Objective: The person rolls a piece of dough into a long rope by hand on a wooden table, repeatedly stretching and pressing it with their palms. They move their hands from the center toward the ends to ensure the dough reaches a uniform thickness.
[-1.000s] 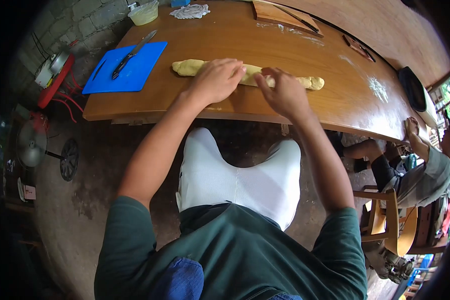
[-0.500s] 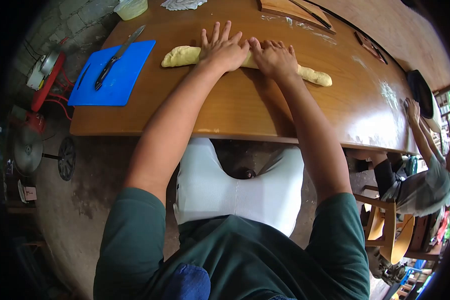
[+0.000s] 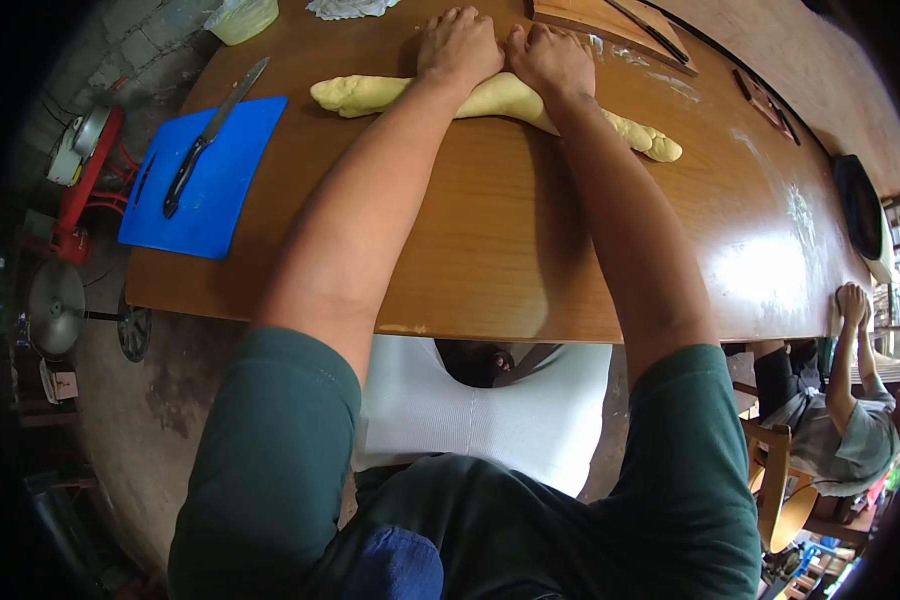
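Observation:
A long, uneven roll of pale yellow dough [image 3: 500,96] lies across the wooden table. My left hand [image 3: 460,46] is palm down beyond its middle, fingers slightly bent and pointing away, with the heel of the hand and wrist over the dough. Beside it, close to the left thumb, my right hand [image 3: 554,62] is also palm down, fingers bent forward, its wrist over the dough. Neither hand is wrapped round the roll. The palms' undersides are hidden. Both ends of the dough stick out past my forearms.
A knife [image 3: 198,150] rests on a blue cutting board [image 3: 210,185] at left. Farther back are a plastic tub [image 3: 242,20], a white cloth [image 3: 350,8] and a wooden board [image 3: 620,32]. Another person's hands [image 3: 852,302] are at the table's right edge.
Both my hands have moved forward past the dough, their spread fingers now bent and closer together. The roll's middle now bows away from me. The other person's hands have moved lower in view.

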Action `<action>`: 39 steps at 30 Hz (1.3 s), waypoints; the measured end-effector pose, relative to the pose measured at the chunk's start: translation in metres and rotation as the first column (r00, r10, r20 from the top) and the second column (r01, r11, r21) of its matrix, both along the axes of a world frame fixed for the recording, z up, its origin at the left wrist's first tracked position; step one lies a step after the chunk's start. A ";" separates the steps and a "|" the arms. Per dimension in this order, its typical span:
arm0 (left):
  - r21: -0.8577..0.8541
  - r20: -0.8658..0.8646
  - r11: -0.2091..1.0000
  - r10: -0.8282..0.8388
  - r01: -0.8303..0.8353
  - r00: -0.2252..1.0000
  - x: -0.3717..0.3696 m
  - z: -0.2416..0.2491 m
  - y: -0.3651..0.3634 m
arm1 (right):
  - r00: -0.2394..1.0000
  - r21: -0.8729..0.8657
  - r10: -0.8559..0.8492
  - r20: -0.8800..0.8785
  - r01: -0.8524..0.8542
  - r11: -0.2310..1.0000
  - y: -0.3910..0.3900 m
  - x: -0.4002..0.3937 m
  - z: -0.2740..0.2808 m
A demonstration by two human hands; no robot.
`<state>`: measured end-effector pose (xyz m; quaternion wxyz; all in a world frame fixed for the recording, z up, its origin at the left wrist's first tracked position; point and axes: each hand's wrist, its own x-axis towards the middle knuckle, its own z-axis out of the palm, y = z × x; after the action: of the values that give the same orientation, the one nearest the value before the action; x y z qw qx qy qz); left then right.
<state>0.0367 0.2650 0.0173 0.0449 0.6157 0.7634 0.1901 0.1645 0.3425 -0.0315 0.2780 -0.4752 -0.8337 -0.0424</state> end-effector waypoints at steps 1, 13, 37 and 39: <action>0.005 -0.003 1.000 -0.001 0.001 1.000 -0.005 -0.014 0.007 | 1.000 0.005 -0.001 -0.003 0.001 1.000 -0.002 0.002 -0.002; 0.328 -0.162 0.941 -0.035 0.087 0.986 0.024 -0.062 -0.076 | 0.997 0.022 0.068 -0.028 -0.068 0.997 -0.109 0.047 -0.009; 0.431 -0.006 0.888 -0.177 0.162 0.984 0.053 -0.014 -0.140 | 0.984 -0.163 0.157 -0.089 -0.170 0.972 -0.179 0.089 0.057; 0.345 0.044 0.932 -0.131 0.108 0.990 0.051 -0.012 -0.118 | 0.989 -0.198 0.135 -0.057 -0.144 0.970 -0.148 0.069 0.055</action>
<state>0.0876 0.1475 0.0050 -0.0260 0.6527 0.6780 0.3371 0.2338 0.1944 0.0235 0.2488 -0.4421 -0.8587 0.0721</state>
